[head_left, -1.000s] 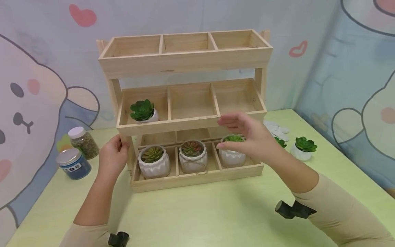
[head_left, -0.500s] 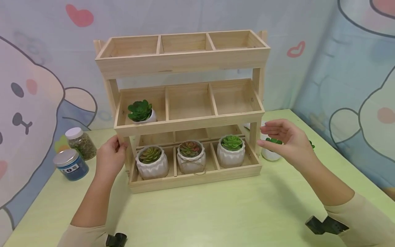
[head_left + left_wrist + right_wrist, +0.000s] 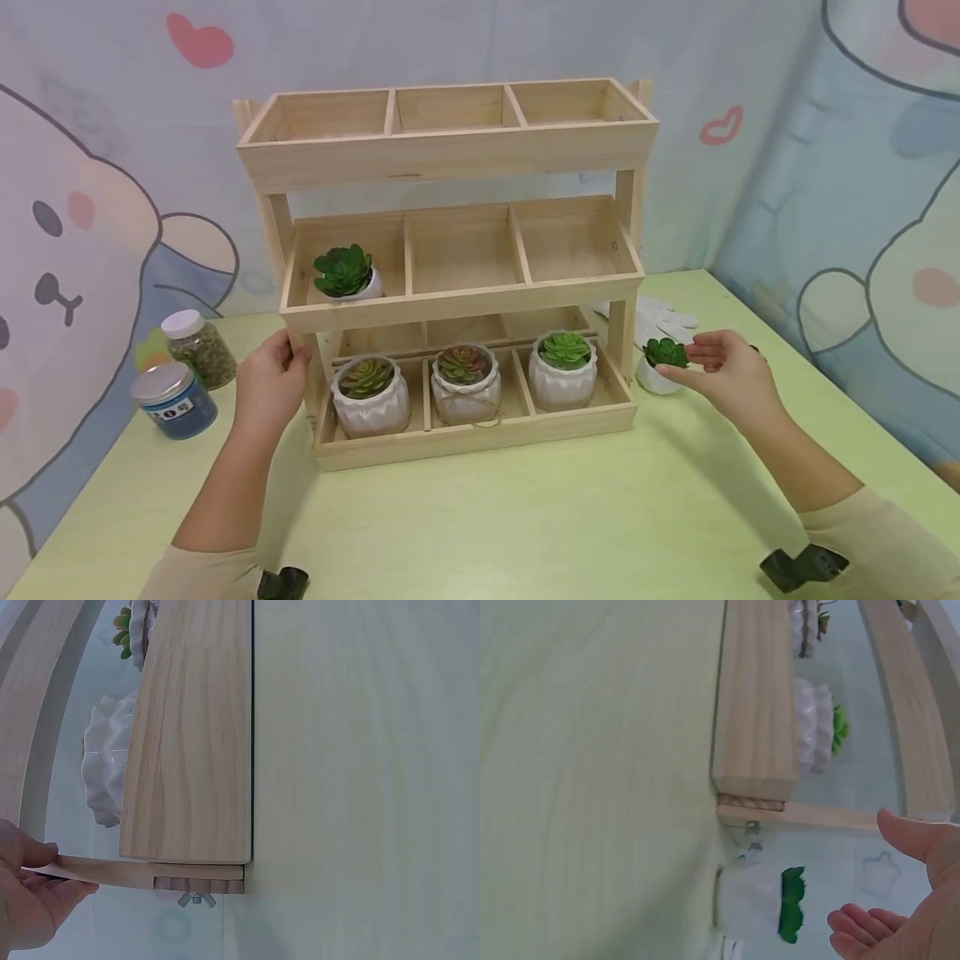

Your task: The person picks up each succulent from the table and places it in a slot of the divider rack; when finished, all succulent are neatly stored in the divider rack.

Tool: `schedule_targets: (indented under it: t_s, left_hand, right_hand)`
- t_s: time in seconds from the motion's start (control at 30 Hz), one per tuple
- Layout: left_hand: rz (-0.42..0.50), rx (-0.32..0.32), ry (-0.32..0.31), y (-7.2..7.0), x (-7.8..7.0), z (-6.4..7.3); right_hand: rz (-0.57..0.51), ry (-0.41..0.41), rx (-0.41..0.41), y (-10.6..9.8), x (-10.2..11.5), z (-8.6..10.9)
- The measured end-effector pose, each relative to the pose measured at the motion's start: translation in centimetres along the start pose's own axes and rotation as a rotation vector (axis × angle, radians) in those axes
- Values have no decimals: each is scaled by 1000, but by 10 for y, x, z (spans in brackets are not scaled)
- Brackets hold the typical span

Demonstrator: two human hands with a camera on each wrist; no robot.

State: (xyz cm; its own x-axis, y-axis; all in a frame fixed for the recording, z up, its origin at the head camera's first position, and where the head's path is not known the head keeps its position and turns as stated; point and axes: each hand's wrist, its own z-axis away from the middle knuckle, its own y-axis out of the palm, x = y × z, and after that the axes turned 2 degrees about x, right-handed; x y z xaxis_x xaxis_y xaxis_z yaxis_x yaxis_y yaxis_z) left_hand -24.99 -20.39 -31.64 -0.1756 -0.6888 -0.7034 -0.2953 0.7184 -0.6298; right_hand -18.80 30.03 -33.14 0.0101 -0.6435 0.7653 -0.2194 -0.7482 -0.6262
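My left hand [image 3: 270,387] grips the left upright of a three-tier wooden planter shelf [image 3: 457,304]; in the left wrist view its thumb and fingers are round that post [image 3: 105,871]. To the right of the shelf, my right hand [image 3: 731,375] is beside a small potted succulent [image 3: 660,377] with dark green leaves and a white pot. Thumb and fingers are spread apart, and the right wrist view shows a gap between the hand [image 3: 907,900] and the leaves [image 3: 791,904]. A similar potted succulent [image 3: 351,273] sits in the middle tier's left compartment.
Three succulents in larger white pots [image 3: 371,408] fill the bottom tier, one per compartment. Left of the shelf stand a blue jar [image 3: 176,408] and a jar of dried bits [image 3: 198,354]. White gloves [image 3: 656,318] lie behind the small plant. A printed cloth [image 3: 450,42] hangs behind.
My right hand has moved from in front of the shelf's right side out to the right, then down beside the small potted succulent. My left hand has stayed on the upright.
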Motion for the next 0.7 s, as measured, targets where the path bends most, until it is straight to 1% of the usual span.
schedule_targets:
  t_s: [0.13,0.37,0.5,0.7]
  left_hand:
    - [-1,-4,-3,1,0,0]
    - [17,-1,-6,2,-1,0]
    - [4,-3,-8,2,-1,1]
    - [0,1,-12,1,-1,2]
  right_hand:
    - [61,62,31,3,-9,-5]
    - [128,99,30,8,-22,-12]
    - [133,120,45,10,-26,-15]
    - [120,150,96,15,-30,-25]
